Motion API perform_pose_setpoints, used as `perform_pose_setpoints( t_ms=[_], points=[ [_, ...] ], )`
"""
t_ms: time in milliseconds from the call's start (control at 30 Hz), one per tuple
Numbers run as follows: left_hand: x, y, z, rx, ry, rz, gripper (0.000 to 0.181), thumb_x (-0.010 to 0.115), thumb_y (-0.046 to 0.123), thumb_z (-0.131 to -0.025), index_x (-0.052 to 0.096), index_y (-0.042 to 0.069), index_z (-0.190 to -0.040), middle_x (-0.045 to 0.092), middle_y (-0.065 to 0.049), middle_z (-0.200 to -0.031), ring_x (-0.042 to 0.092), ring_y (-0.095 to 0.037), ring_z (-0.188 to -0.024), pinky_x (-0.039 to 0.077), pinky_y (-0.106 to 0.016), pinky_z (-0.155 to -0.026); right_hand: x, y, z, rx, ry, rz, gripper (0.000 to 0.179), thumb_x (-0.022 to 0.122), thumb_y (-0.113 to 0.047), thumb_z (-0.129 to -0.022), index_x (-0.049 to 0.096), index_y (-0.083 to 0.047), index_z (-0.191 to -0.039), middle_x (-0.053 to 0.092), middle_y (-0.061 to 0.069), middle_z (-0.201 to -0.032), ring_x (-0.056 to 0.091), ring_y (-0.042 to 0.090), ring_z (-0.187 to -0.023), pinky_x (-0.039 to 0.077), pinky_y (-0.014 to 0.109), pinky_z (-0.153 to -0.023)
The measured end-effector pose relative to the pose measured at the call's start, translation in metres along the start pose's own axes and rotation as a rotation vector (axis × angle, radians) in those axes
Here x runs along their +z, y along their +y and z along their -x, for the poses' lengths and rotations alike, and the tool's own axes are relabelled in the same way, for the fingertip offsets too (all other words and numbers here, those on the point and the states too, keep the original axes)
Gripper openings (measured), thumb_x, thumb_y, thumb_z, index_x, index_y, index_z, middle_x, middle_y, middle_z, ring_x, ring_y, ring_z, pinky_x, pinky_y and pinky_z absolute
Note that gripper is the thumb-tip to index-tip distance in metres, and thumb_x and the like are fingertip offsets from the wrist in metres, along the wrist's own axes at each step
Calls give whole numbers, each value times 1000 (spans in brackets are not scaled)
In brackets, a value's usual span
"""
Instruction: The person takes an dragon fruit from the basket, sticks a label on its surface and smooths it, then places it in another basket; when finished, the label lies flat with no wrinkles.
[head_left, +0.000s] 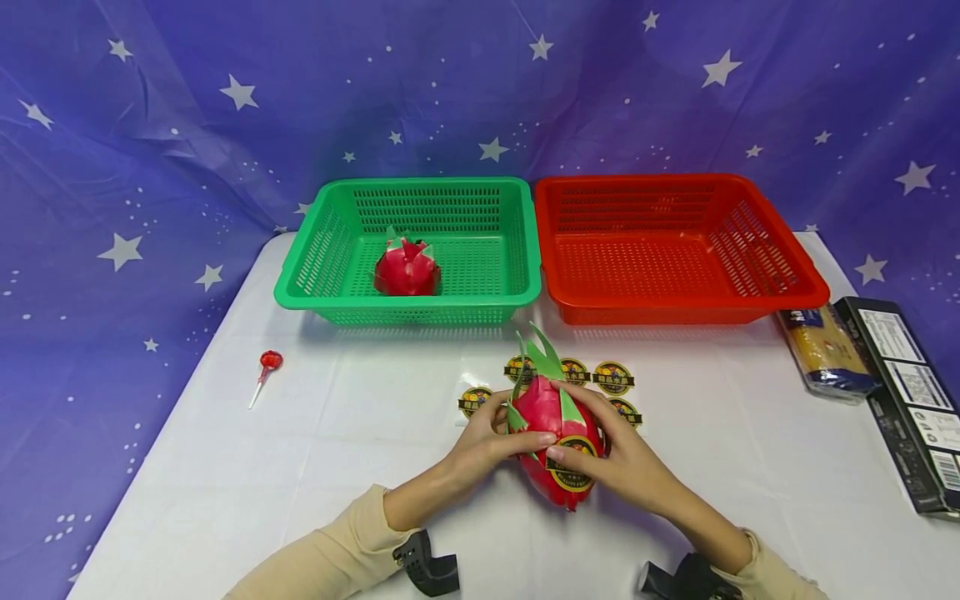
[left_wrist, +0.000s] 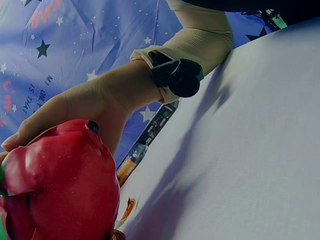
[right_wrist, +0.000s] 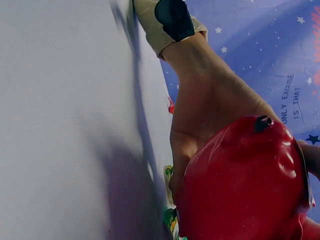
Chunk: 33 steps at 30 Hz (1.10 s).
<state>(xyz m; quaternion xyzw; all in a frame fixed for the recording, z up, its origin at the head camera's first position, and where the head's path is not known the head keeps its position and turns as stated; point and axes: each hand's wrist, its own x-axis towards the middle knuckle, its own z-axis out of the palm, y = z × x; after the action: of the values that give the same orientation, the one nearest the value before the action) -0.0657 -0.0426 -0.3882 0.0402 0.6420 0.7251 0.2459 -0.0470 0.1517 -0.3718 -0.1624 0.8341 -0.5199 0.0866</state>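
Note:
A red dragon fruit (head_left: 540,408) with green leaf tips is held between both hands above the table, its leafy end pointing away. My left hand (head_left: 478,446) grips its left side, thumb across the top. On the other side my right hand (head_left: 626,454) holds it, with the thumb on a round black-and-gold sticker (head_left: 573,475) stuck to the skin. The fruit's smooth red underside (left_wrist: 75,185) fills much of the left wrist view, and its dark stem end (right_wrist: 263,123) shows in the right wrist view. Several similar stickers (head_left: 613,377) lie just beyond the hands.
A green basket (head_left: 408,302) at the back holds another dragon fruit (head_left: 408,268). Beside it stands a red basket (head_left: 690,304). A red lollipop (head_left: 270,361) lies at left. A yellow packet (head_left: 828,354) and a black box (head_left: 907,408) lie at the right edge.

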Motion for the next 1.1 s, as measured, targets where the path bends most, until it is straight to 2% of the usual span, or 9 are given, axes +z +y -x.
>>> perform_pose_setpoints(
  t_ms=[233, 367, 500, 600, 733, 833, 933, 1033, 1100],
  points=[
    [-2, 0, -2, -22, -85, -2, 63, 62, 28, -80, 32, 3, -130, 56, -12, -112, 58, -9, -85, 48, -26, -76, -3, -5, 1, 109, 6, -59, 65, 70, -28, -78, 36, -38, -133, 39, 3, -137, 50, 27, -111, 51, 27, -73],
    [-4, 0, -5, -6, -148, 12, 58, 56, 29, -85, 32, 2, -131, 54, -15, -117, 57, -9, -87, 48, -27, -79, -11, -12, 2, 149, 4, -85, 62, 68, -26, -80, 38, -36, -133, 44, 7, -133, 54, 27, -104, 52, 28, -71],
    [-7, 3, -9, 69, -189, 0, 52, 50, 27, -90, 33, 3, -132, 50, -23, -124, 56, -8, -95, 48, -31, -84, -24, -22, 5, 150, 9, -101, 60, 66, -23, -82, 38, -33, -134, 47, 9, -126, 54, 26, -101, 52, 30, -71],
    [-9, 7, -15, 163, -195, -28, 46, 46, 23, -93, 35, 0, -132, 49, -27, -123, 57, -8, -96, 48, -39, -87, -36, -29, 8, 132, 35, -94, 58, 64, -19, -83, 38, -31, -134, 46, 6, -125, 54, 22, -101, 52, 31, -72],
    [-9, 16, -29, 317, -159, -112, 41, 50, 14, -91, 42, -2, -127, 50, -27, -121, 57, -20, -102, 47, -38, -90, -53, -37, 13, 100, 113, -65, 59, 60, -14, -85, 36, -29, -136, 47, 1, -123, 55, 11, -101, 52, 29, -72],
    [-7, 26, -41, 377, -111, -172, 41, 53, 12, -89, 43, 2, -127, 50, -23, -124, 52, -30, -112, 46, -31, -91, -66, -41, 12, 68, 187, -48, 60, 58, -10, -86, 34, -27, -138, 46, -2, -124, 53, 6, -101, 52, 25, -72],
    [-2, 36, -55, 367, -70, -197, 46, 53, 14, -89, 39, 8, -133, 46, -18, -131, 46, -35, -120, 44, -31, -94, -78, -42, 8, 30, 246, -112, 60, 55, -6, -86, 33, -24, -139, 45, -4, -123, 52, 7, -102, 51, 21, -71],
    [4, 44, -69, 327, -10, -239, 53, 55, 23, -90, 34, 18, -138, 38, -12, -139, 40, -33, -127, 41, -37, -98, -88, -41, 1, -21, 299, -223, 60, 53, -1, -86, 35, -20, -139, 44, -2, -123, 52, 9, -101, 51, 18, -70],
    [7, 47, -78, 323, 35, -292, 56, 55, 28, -90, 31, 23, -140, 32, -8, -144, 35, -30, -131, 38, -39, -101, -94, -41, -6, -50, 332, -282, 59, 52, 0, -85, 36, -19, -138, 44, -1, -122, 51, 10, -102, 51, 17, -70]
  ],
)
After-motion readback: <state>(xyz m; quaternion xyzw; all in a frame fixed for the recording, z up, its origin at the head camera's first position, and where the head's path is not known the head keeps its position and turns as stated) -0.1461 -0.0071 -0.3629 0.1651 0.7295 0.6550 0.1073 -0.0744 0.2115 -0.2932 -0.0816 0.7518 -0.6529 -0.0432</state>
